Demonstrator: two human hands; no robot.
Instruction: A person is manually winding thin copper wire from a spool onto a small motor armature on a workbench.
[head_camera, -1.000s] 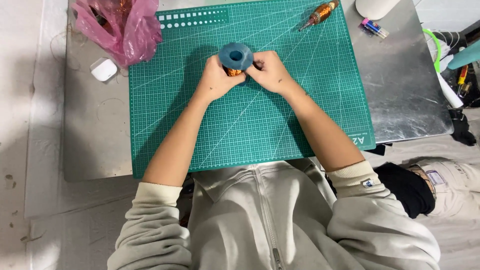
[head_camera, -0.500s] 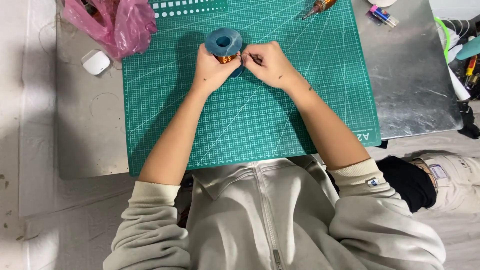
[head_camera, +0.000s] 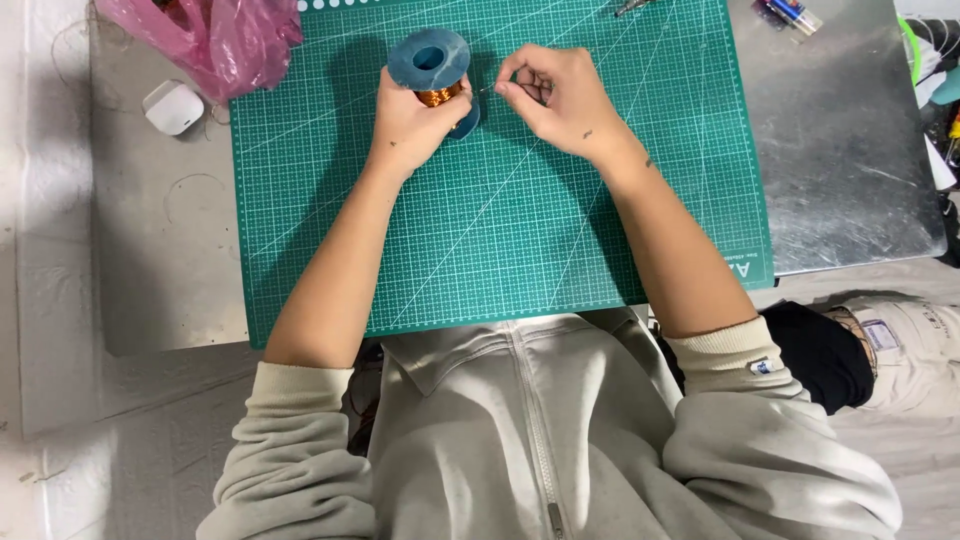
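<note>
A blue plastic spool (head_camera: 428, 58) wound with copper-coloured wire stands upright on the green cutting mat (head_camera: 480, 240), near its far edge. My left hand (head_camera: 412, 122) is wrapped around the spool's wound middle. Just to the right, my right hand (head_camera: 552, 98) pinches a thin strand of wire between thumb and forefinger, a little apart from the spool. The strand itself is barely visible.
A pink plastic bag (head_camera: 215, 38) lies at the far left of the metal table (head_camera: 860, 170). A small white case (head_camera: 172, 107) sits beside it. Small tools (head_camera: 790, 14) lie at the far right corner. Clutter sits off the table's right edge.
My right hand has moved a little to the right, away from the spool, drawing the wire out. The camera has moved closer and the view has shifted.
</note>
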